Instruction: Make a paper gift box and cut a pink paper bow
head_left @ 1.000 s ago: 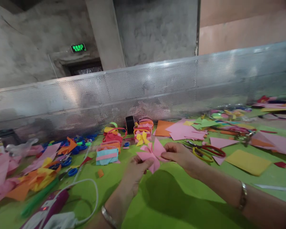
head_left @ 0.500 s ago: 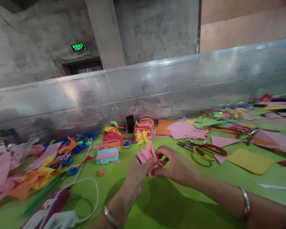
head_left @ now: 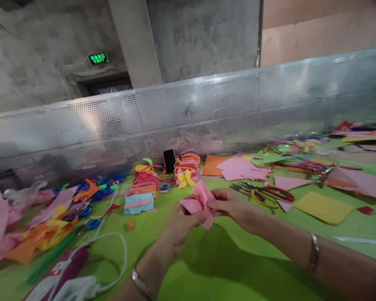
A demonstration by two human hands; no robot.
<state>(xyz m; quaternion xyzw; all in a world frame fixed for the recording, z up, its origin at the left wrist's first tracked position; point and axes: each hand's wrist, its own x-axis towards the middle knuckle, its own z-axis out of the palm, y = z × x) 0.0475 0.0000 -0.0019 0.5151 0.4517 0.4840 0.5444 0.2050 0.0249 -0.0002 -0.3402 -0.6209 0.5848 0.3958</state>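
A pink folded paper flower (head_left: 202, 198) with several spread petals is held up above the green table (head_left: 232, 267). My left hand (head_left: 181, 223) pinches its lower left side, thumb in front. From the right, my right hand (head_left: 235, 205) closes thumb and fingers on one of its petals. Both hands wear a bangle at the wrist. Beyond the flower lies a small paper bag with a yellow bow (head_left: 186, 179). To the right of my right hand rest scissors with yellow handles (head_left: 265, 200) and scissors with red handles (head_left: 278, 192).
A purple and white power strip (head_left: 61, 271) with a white cable lies front left. Orange and yellow paper scraps (head_left: 47, 232) pile up at the left. A yellow sheet (head_left: 322, 207) lies at the right. A perforated metal panel (head_left: 163, 110) runs along the back, with a phone (head_left: 169, 161) before it.
The pink petals have opened wider and show more of their faces. My right hand has shifted its fingers to the flower's upper right petal. The view has moved slightly.
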